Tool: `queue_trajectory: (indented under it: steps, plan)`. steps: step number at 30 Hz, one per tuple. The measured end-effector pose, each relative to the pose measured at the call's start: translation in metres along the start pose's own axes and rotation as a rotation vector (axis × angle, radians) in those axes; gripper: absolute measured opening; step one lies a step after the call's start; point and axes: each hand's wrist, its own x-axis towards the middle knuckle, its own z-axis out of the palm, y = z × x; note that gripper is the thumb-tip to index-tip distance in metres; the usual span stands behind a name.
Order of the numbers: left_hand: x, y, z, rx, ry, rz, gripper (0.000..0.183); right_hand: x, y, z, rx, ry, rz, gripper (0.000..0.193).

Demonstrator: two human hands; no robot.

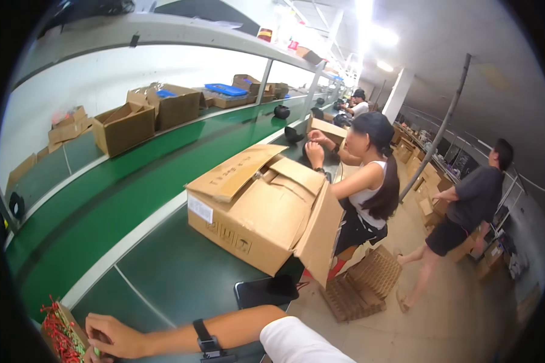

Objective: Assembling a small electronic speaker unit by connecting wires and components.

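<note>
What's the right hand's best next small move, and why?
Probably raise the right hand slightly: its fingers curl beside the box of red and green pieces, and whatever they may hold is mostly hidden.

Dark characters on open flap (236, 172) of cardboard carton (263, 257): I can't read them from my feed. White label (200, 209) on carton's side, print too small. Boxed dark handling symbols (227, 236) beside label.

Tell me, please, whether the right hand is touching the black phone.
Apart. The head view plainly shows dark green tabletop between the right hand and the black phone.
</note>
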Motion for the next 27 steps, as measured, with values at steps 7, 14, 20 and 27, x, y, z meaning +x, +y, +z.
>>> queue_trajectory:
  steps: [7,14,20,27]
  plan:
    - [0.001,0.0,0.0,-0.018,0.038,0.009,0.043,0.001,-0.01,-0.005,-0.114,0.073,-0.039,0.026]
    - [-0.014,0.026,-0.005,-0.069,-0.02,0.089,0.046,0.009,0.036,0.019,-0.074,0.103,-0.105,0.014]
    - [-0.026,0.067,-0.047,0.223,0.069,0.133,0.03,-0.014,-0.021,-0.045,-0.547,0.282,0.011,0.008]
    - [-0.092,0.221,-0.369,0.446,1.03,0.232,0.049,0.003,0.017,-0.004,0.034,0.141,0.233,0.02]
